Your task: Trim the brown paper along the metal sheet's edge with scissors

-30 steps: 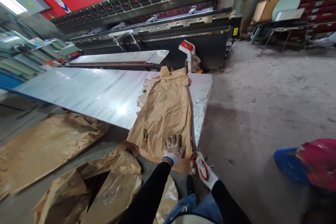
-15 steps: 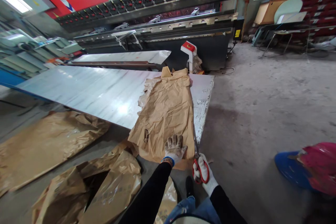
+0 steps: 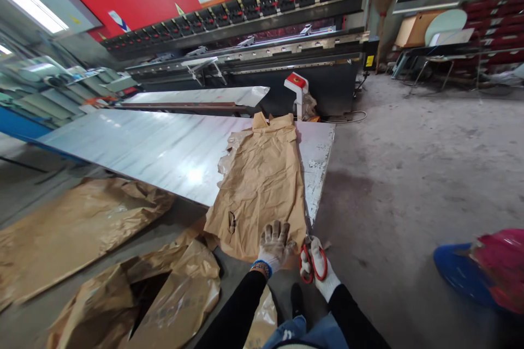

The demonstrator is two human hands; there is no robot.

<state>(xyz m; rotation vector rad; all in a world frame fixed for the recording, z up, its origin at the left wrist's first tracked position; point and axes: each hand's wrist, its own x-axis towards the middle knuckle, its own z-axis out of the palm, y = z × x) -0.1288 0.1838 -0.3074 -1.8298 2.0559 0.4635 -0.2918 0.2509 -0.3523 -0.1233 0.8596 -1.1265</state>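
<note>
Left hand (image 3: 277,242) flat, open, pressing brown paper (image 3: 262,185) at sheet (image 3: 164,147) near corner. Right hand (image 3: 317,270) closed on scissors (image 3: 311,259). Paper light, crinkly, tears easily; best pinned close beside cut.

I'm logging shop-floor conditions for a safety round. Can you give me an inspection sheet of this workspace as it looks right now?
Surface: large shiny metal sheet lying low and flat, scuffed at its near right corner.
Job's things: crumpled brown wrapping paper draped over the sheet's right end; red-handled scissors at its right edge.
Clutter: torn brown paper heaps on the grey concrete floor.
Hands: gloved left hand pressed flat on the paper; gloved right hand, fingers through the scissor handles.
Cables: one light cable curling on the floor by the machine.
Surroundings: long red and black press brake behind; blue and red objects at right, blurred.
</note>
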